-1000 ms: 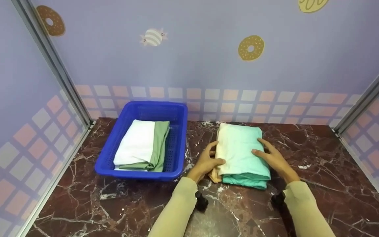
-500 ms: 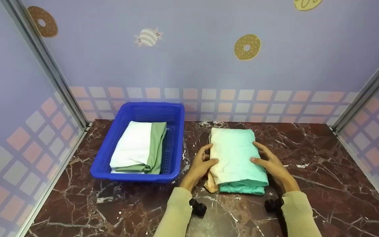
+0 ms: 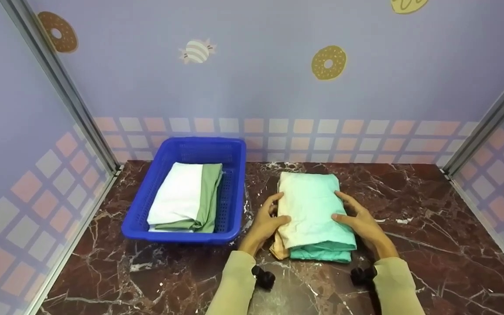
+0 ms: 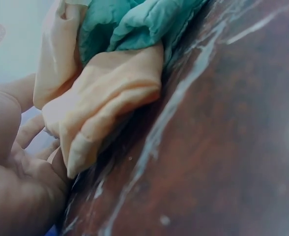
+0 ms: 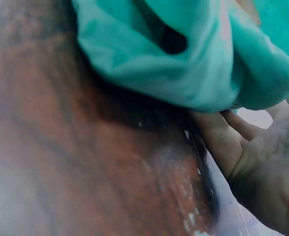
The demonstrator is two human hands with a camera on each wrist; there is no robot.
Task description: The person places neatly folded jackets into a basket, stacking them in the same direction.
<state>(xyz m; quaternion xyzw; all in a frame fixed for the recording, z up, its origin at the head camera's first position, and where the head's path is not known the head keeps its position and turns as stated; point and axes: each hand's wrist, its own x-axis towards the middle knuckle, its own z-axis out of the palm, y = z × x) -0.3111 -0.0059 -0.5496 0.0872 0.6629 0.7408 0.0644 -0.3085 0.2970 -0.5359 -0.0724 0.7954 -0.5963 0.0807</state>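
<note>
Folded stack [image 3: 313, 214] lies on the counter [image 3: 431, 245] right of the basket [image 3: 234, 183], long axis away from the person; left hand [image 3: 263, 221] and right hand [image 3: 361, 223] clasp its sides, fingers curled round the edges.

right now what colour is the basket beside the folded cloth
Blue: the basket is perforated plastic, seen best in the head view.

Basket [image 3: 239, 183] left on table [image 3: 431, 245], folded cloths [image 3: 186, 197] inside; folded bundle [image 3: 313, 210] right of basket, on table.
</note>
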